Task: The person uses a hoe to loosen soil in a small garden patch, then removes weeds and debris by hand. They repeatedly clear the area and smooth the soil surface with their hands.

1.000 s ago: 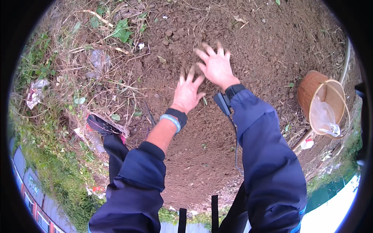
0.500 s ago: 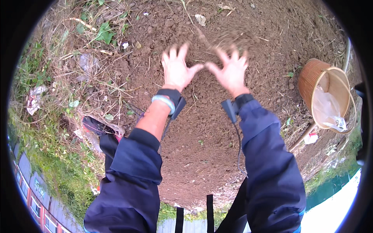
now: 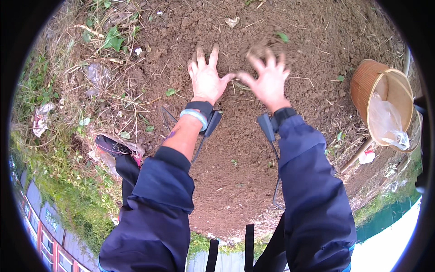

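Note:
Both my hands are over loose brown soil, fingers spread and palms down. My left hand has soil on its fingertips and seems to rest on the ground; it holds nothing. To its right, my right hand is also spread, its fingertips smeared by motion over the soil and nothing in it. The two thumbs point toward each other, nearly meeting. A pale bangle circles my left wrist, and dark straps with small grey devices sit on both wrists.
A brown woven basket with a clear plastic bag stands on the right, a wooden handle beside it. Dry straw and weeds cover the left side. My shoe shows at the left.
Both hands stay spread in nearly the same place. The left hand's fingers are now sharp instead of blurred. Small green leaves have come into view on the soil near the hands.

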`<state>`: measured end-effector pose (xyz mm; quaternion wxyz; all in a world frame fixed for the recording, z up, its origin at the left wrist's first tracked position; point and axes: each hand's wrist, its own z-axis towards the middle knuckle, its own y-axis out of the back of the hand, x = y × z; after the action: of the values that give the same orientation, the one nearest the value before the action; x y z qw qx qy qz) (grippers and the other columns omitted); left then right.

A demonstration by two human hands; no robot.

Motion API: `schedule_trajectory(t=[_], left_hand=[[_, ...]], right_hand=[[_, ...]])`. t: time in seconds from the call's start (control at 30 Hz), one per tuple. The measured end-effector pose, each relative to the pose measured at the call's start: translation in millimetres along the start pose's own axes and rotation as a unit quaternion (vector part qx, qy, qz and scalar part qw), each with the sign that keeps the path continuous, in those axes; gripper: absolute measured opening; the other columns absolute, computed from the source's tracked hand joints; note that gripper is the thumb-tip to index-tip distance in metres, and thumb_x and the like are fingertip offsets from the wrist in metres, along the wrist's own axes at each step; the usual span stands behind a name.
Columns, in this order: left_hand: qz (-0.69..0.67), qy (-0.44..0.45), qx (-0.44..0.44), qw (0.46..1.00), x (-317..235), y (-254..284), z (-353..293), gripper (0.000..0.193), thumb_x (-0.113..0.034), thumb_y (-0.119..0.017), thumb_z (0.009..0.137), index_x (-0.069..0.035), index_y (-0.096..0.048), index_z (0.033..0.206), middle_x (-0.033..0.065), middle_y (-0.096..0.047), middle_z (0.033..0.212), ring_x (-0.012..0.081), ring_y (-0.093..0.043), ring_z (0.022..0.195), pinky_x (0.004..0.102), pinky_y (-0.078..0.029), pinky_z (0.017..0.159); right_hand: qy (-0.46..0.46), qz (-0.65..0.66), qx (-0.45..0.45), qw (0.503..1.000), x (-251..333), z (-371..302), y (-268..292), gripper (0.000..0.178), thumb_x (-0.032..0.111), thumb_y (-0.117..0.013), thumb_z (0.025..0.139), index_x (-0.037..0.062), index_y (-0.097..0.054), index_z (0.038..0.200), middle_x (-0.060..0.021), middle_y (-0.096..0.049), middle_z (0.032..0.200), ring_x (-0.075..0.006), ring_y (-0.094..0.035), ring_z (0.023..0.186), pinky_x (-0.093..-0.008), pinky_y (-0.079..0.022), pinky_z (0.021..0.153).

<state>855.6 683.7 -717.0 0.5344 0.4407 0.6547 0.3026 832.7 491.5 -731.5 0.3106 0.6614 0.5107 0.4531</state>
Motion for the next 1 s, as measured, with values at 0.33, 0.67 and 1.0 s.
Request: schedule_trajectory(t=[0.33, 0.67, 1.0], left_hand=[[-0.003, 0.046, 0.084, 0.995, 22, 30, -26, 0.110, -0.057, -0.077, 0.063, -0.012, -0.022, 0.148, 0.0159, -0.023, 0.153, 0.0428, -0.019, 0.139, 0.0605, -0.017, 0.112], [0.117, -0.207, 0.298, 0.925, 18, 34, -87, 0.072, -0.032, -0.079, 0.070, -0.027, -0.047, 0.134, 0.0046, -0.042, 0.141, 0.0319, -0.034, 0.133, 0.0587, -0.025, 0.109], [-0.041, 0.046, 0.083, 0.995, -31, -17, -13, 0.100, -0.051, -0.079, 0.068, -0.020, -0.027, 0.147, 0.0245, -0.017, 0.152, 0.0481, -0.009, 0.140, 0.0588, -0.012, 0.113]], right_hand=[[-0.050, -0.076, -0.107, 0.990, -65, -3, 41, 0.073, 0.060, -0.067, 0.075, 0.0317, -0.043, 0.138, -0.0141, -0.019, 0.153, -0.0468, -0.015, 0.139, -0.0697, -0.011, 0.108], [0.318, -0.093, 0.185, 0.925, -2, -159, -18, 0.055, 0.046, -0.068, 0.074, 0.0250, -0.056, 0.124, -0.0067, -0.036, 0.142, -0.0419, -0.017, 0.140, -0.0667, -0.019, 0.109], [-0.074, -0.039, -0.037, 0.996, -92, -23, 39, 0.091, 0.050, -0.077, 0.070, 0.0404, -0.027, 0.146, -0.0166, -0.014, 0.155, -0.0484, -0.013, 0.139, -0.0656, -0.016, 0.110]])
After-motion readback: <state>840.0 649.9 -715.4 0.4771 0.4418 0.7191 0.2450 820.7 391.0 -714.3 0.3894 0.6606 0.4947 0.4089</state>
